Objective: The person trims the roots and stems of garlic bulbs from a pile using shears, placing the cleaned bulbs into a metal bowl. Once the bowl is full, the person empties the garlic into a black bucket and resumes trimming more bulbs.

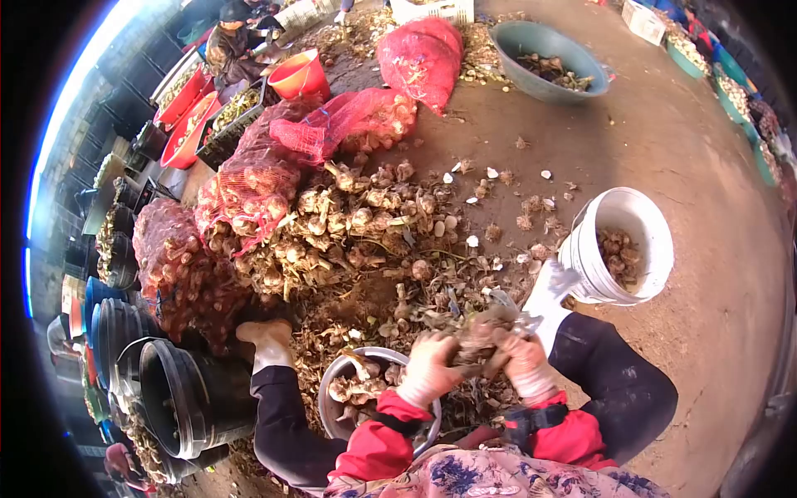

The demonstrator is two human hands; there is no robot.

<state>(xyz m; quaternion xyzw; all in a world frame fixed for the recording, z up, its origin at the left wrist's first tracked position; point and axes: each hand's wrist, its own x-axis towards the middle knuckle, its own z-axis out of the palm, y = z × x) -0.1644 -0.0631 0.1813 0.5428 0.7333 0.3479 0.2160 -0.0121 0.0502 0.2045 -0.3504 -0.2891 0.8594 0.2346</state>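
Observation:
My left hand (pixel 430 367) and my right hand (pixel 521 358) are close together in front of my body, fingers closed round a blurred bunch of garlic bulbs (pixel 480 339) between them. Both wrists have whitish wraps and red sleeves. Under and beside my left hand stands a grey bucket (pixel 330 408) with garlic bulbs and stalks in it. Beyond my hands lies a heap of garlic with dry stalks (pixel 357 220), loose peels and roots around it. A white bucket (pixel 581 249) with bulbs inside stands at the right, beyond my right hand.
Red mesh sacks of garlic (pixel 178 266) lie at the left, above black buckets (pixel 199 398). My feet flank the litter. Farther off are a full red sack (pixel 421 62), a green basin (pixel 548 50), an orange bucket (pixel 300 76) and a seated person (pixel 228 54).

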